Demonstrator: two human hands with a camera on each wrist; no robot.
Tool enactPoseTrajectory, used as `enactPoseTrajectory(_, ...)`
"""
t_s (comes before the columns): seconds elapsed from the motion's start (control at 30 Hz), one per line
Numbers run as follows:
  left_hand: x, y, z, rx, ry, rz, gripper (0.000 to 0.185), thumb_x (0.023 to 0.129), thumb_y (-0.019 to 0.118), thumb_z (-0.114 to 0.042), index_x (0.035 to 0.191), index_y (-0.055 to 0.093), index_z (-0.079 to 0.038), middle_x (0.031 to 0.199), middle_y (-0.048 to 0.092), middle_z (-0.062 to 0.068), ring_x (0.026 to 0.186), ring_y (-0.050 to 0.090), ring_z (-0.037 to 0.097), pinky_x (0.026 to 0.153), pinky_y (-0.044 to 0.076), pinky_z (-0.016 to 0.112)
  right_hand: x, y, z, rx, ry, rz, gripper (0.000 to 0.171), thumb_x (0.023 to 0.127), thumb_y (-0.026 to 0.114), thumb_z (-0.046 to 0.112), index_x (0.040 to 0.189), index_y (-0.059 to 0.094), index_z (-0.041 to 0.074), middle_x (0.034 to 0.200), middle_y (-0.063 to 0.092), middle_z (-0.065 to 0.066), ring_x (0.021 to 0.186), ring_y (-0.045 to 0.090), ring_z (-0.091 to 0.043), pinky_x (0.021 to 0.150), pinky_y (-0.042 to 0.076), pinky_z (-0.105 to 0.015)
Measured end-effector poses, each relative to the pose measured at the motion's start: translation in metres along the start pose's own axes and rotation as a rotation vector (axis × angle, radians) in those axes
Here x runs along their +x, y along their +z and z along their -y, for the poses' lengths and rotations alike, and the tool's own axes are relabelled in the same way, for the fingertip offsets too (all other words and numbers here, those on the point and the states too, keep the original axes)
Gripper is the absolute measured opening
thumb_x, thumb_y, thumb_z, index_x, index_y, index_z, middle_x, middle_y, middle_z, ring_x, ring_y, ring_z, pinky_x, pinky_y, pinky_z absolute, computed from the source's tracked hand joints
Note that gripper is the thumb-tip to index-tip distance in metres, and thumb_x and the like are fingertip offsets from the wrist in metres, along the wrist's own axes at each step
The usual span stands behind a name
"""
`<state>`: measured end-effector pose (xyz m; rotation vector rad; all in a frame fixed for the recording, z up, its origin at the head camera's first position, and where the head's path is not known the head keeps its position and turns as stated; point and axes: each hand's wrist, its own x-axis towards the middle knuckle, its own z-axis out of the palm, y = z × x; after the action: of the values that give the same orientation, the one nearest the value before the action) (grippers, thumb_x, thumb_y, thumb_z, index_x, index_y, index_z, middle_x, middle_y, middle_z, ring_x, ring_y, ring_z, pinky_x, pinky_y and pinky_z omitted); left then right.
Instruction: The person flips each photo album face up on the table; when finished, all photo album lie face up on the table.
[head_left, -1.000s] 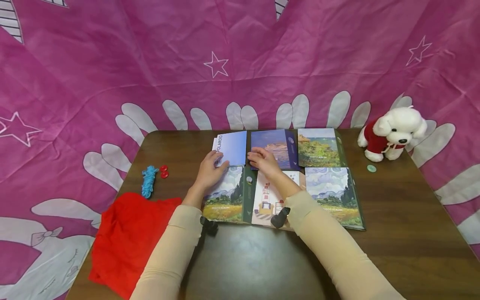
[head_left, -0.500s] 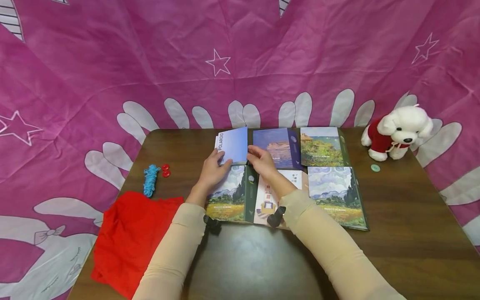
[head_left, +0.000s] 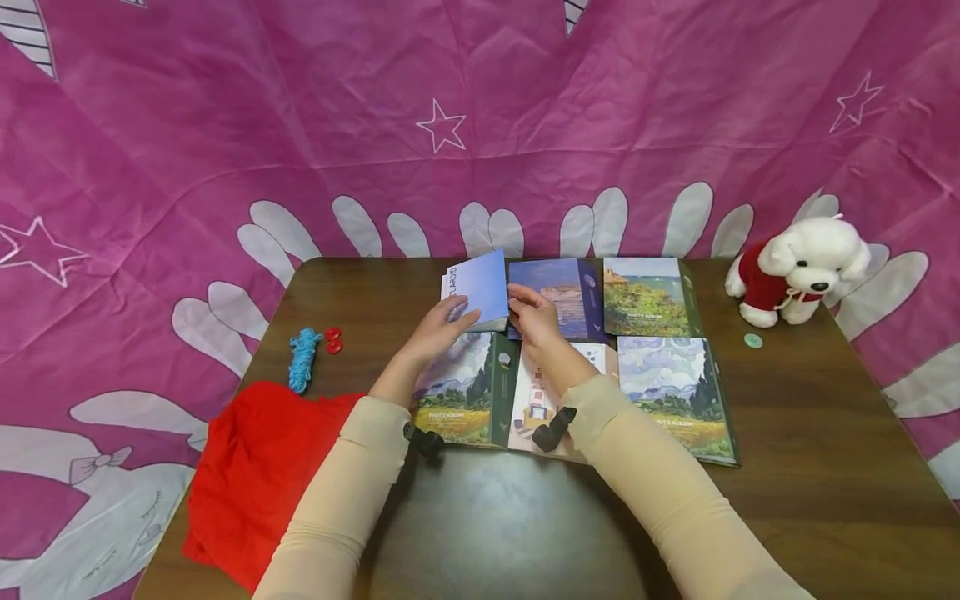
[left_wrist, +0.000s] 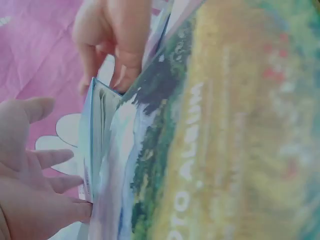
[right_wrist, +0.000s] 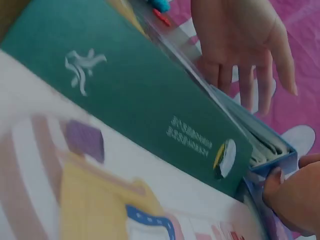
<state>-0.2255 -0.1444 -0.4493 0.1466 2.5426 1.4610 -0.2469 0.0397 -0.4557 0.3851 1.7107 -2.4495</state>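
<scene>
My left hand (head_left: 442, 329) has its fingers spread flat against the blue album (head_left: 480, 296), spine reading "POLAROID", tilted up at the table's (head_left: 787, 433) far edge. My right hand (head_left: 534, 321) pinches its near right corner. Green-spined albums (head_left: 465, 387) nearby read "PHOTO ALBUM".

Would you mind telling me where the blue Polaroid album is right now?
In the head view, the blue Polaroid album is at the table's far edge, leftmost in the back row, tilted up between the left hand and right hand.
</scene>
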Motion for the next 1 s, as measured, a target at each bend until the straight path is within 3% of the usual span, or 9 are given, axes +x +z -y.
enactPoseTrajectory(0.1, 0.001, 0.000, -0.003, -0.044, -0.033, 0.021, 0.069, 0.101, 0.057, -0.047, 0.155, 0.039, -0.007, 0.167, 0.021, 0.014, 0.154, 0.017, 0.029, 0.123, 0.018, 0.046, 0.001, -0.002, -0.001, -0.079, -0.013, -0.002, 0.036, 0.102, 0.054, -0.002, 0.137, 0.062, 0.002, 0.129, 0.063, -0.011, 0.106, 0.060, -0.014, 0.088, 0.050, -0.022)
enactPoseTrajectory(0.27, 0.001, 0.001, -0.007, -0.062, -0.044, 0.022, 0.071, 0.100, 0.058, -0.049, 0.157, 0.038, -0.011, 0.168, 0.021, 0.010, 0.154, 0.017, 0.026, 0.123, 0.019, 0.045, -0.005, 0.002, 0.001, -0.275, -0.126, -0.012, 0.032, 0.102, 0.057, 0.004, 0.132, 0.068, 0.008, 0.132, 0.064, -0.009, 0.118, 0.057, -0.019, 0.095, 0.049, -0.028)
enactPoseTrajectory(0.4, 0.002, 0.002, -0.010, -0.087, -0.001, 0.012, 0.071, 0.100, 0.060, -0.047, 0.158, 0.036, -0.012, 0.165, 0.028, 0.008, 0.152, 0.025, 0.027, 0.121, 0.025, 0.045, -0.005, 0.007, 0.006, -0.209, -0.171, 0.005, 0.032, 0.100, 0.061, 0.004, 0.131, 0.068, 0.005, 0.134, 0.064, -0.011, 0.119, 0.059, -0.019, 0.096, 0.051, -0.029)
enactPoseTrajectory(0.6, 0.005, 0.009, -0.010, -0.149, 0.032, -0.008, 0.077, 0.098, 0.063, -0.049, 0.159, 0.032, -0.014, 0.163, 0.032, 0.014, 0.147, 0.035, 0.031, 0.116, 0.036, 0.046, -0.003, 0.010, 0.012, -0.070, -0.061, 0.065, 0.041, 0.100, 0.062, 0.006, 0.141, 0.057, 0.000, 0.136, 0.058, -0.015, 0.114, 0.062, -0.022, 0.099, 0.051, -0.029)
enactPoseTrajectory(0.77, 0.005, 0.014, -0.013, -0.214, 0.038, -0.020, 0.077, 0.099, 0.057, -0.053, 0.160, 0.031, -0.014, 0.163, 0.030, 0.016, 0.148, 0.032, 0.033, 0.118, 0.033, 0.047, -0.002, 0.008, 0.017, -0.094, -0.052, 0.078, 0.043, 0.100, 0.063, 0.009, 0.142, 0.057, 0.002, 0.135, 0.060, -0.014, 0.110, 0.063, -0.019, 0.098, 0.052, -0.030)
enactPoseTrajectory(0.87, 0.005, 0.016, -0.017, -0.236, 0.044, -0.035, 0.076, 0.100, 0.051, -0.059, 0.159, 0.033, -0.016, 0.160, 0.037, 0.014, 0.147, 0.035, 0.031, 0.118, 0.032, 0.048, -0.003, 0.007, 0.019, -0.102, -0.081, 0.065, 0.041, 0.099, 0.065, 0.009, 0.140, 0.060, 0.004, 0.133, 0.062, -0.012, 0.103, 0.064, -0.015, 0.093, 0.054, -0.028)
enactPoseTrajectory(1.0, 0.006, 0.019, -0.021, -0.253, 0.066, -0.132, 0.068, 0.099, 0.053, -0.059, 0.152, 0.047, -0.018, 0.148, 0.054, 0.008, 0.137, 0.049, 0.025, 0.114, 0.039, 0.043, -0.003, 0.006, 0.020, -0.101, -0.093, 0.060, 0.037, 0.102, 0.061, 0.010, 0.139, 0.061, 0.003, 0.124, 0.063, -0.008, 0.095, 0.062, -0.010, 0.087, 0.053, -0.025)
